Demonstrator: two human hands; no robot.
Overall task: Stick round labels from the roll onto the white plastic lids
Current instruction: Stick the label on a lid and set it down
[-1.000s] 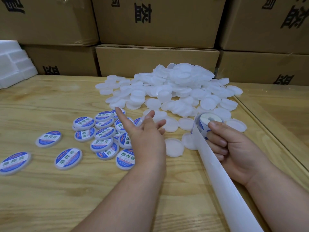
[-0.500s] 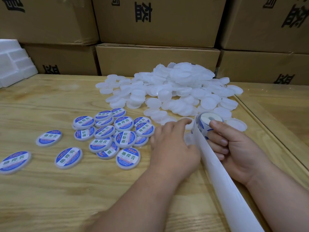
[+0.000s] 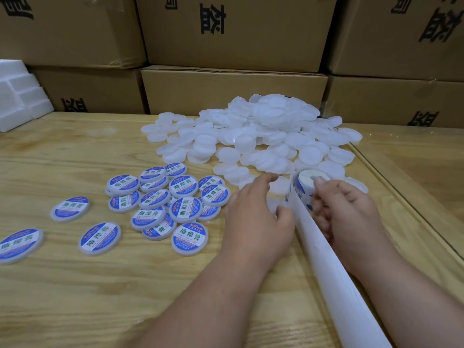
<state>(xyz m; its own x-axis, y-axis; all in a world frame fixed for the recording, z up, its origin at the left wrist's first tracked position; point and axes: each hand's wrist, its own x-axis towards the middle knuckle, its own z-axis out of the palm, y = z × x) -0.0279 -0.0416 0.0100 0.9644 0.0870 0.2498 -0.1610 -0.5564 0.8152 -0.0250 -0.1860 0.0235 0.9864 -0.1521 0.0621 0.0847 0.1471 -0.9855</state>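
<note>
Beside the roll (image 3: 305,187), left hand (image 3: 253,217) hovers half-curled, empty as far as shows, over a bare lid (image 3: 275,204). Right hand (image 3: 346,212) clasps the roll, backing strip (image 3: 326,262) trailing. Judgement: peel slowly, centre label before pressing. Labelled lids (image 3: 185,209) left; heap (image 3: 263,136) beyond.

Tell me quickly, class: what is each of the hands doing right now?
Left hand: fingers curled beside the label roll; whether it grips anything cannot be told.
Right hand: closed around the label roll.
</note>
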